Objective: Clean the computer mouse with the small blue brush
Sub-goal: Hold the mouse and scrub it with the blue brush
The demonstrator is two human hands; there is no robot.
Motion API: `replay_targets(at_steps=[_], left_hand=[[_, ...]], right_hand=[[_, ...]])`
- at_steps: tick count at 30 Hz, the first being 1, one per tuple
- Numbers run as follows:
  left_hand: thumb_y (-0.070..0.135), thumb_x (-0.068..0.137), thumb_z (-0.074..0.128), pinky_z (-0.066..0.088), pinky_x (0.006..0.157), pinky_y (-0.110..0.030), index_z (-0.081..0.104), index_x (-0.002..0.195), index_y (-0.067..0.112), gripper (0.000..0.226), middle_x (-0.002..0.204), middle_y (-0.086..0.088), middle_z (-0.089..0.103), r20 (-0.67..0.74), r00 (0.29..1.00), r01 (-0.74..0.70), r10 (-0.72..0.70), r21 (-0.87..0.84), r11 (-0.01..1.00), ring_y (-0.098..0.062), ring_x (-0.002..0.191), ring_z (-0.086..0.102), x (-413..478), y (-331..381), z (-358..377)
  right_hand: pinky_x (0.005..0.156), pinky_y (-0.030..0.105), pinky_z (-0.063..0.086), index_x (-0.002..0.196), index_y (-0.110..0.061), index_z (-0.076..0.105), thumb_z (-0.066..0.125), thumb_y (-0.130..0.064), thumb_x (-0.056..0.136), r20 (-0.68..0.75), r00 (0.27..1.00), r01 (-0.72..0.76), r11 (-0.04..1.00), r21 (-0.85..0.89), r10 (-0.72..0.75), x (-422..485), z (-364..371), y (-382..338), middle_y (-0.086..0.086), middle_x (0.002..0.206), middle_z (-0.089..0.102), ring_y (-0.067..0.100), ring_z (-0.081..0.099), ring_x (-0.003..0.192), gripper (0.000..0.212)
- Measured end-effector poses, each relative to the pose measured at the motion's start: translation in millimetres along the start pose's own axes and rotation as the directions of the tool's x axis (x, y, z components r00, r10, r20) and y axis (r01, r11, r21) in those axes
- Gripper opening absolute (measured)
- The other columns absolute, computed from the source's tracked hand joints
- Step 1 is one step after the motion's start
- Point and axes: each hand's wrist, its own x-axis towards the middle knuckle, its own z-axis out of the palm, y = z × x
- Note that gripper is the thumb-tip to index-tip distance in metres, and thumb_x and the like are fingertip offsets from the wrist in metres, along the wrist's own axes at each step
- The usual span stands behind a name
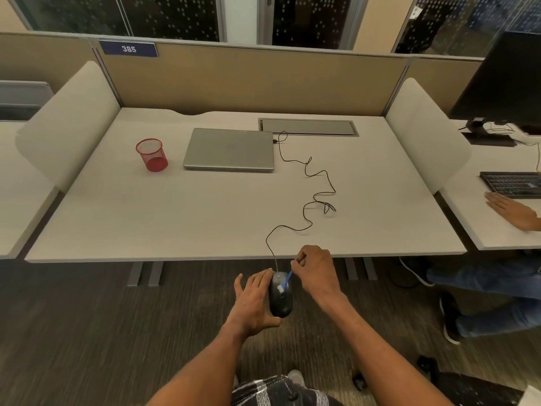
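Mouse: the black computer mouse is held up in the air, in front of the near edge of the desk, above the carpet floor
Left hand: the left hand is wrapped around the left side of the mouse, with the thumb under its near end and the fingers laid along its side
Right hand: the right hand is closed around the far end of the small blue brush, which is pinched between the fingers
Brush: it is slanted down and to the left, and its white tip is pressed on the top of the mouse, near the front
Cable: a thin black cable is seen going from the front of the mouse up over the desk edge, in loose curls, to the right side of the laptop
Laptop: it is shut and laid flat near the back of the desk
Cup: a red mesh cup is tipped over, just left of the laptop
Sign: a blue sign with 385 is fixed on the back wall of the desk
Next desk: another person's hand is laid flat by a black keyboard on the right
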Motion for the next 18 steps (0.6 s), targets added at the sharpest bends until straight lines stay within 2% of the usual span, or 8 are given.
replay_targets(at_steps=[5,8,11,15,18], left_hand=[[0.073,0.064,0.070,-0.015,0.125,-0.060,0.009,0.160,0.034,0.120,0.165,0.009,0.026,-0.004,1.000,0.001,-0.001,-0.028,1.000,-0.014,0.156,0.017,-1,1,1],[0.072,0.064,0.070,-0.016,0.125,-0.060,0.010,0.160,0.034,0.120,0.165,0.008,0.026,-0.006,1.000,0.005,-0.005,-0.020,1.000,-0.015,0.156,0.017,-2,-1,1],[0.073,0.065,0.070,-0.019,0.123,-0.058,0.010,0.161,0.032,0.120,0.166,0.008,0.025,-0.002,1.000,0.000,0.000,-0.007,1.000,-0.015,0.156,0.016,-2,-1,2],[0.071,0.064,0.072,-0.018,0.124,-0.058,0.011,0.159,0.033,0.119,0.165,0.008,0.027,-0.003,1.000,-0.003,0.003,-0.013,1.000,-0.015,0.156,0.018,-2,0,1],[0.071,0.064,0.073,-0.014,0.125,-0.061,0.011,0.160,0.032,0.119,0.165,0.008,0.027,-0.002,1.000,0.018,-0.018,-0.017,1.000,-0.016,0.156,0.018,-2,0,0]], right_hand=[[0.064,0.019,0.056,0.089,-0.013,0.064,0.067,-0.018,0.100,-0.060,0.998,0.026,0.997,0.068,-0.022,-8,2,-7,0.000,0.079,0.064,0.009,0.065,0.072,0.012],[0.062,0.019,0.055,0.086,-0.016,0.062,0.068,-0.018,0.098,-0.023,0.999,0.023,1.000,-0.010,-0.023,-13,1,-5,-0.003,0.078,0.062,0.008,0.062,0.071,0.014],[0.067,0.024,0.060,0.088,-0.018,0.063,0.070,-0.020,0.098,-0.003,1.000,0.030,0.998,-0.050,-0.030,-18,-2,-4,-0.005,0.078,0.063,0.007,0.064,0.071,0.012],[0.066,0.027,0.061,0.089,-0.013,0.063,0.066,-0.017,0.100,-0.072,0.995,0.067,0.997,0.032,-0.064,-21,-7,-9,0.000,0.077,0.065,0.012,0.067,0.070,0.013],[0.065,0.022,0.058,0.088,-0.015,0.064,0.069,-0.017,0.098,-0.025,0.999,0.029,1.000,0.010,-0.028,-23,-9,-7,-0.003,0.078,0.065,0.009,0.065,0.070,0.011]])
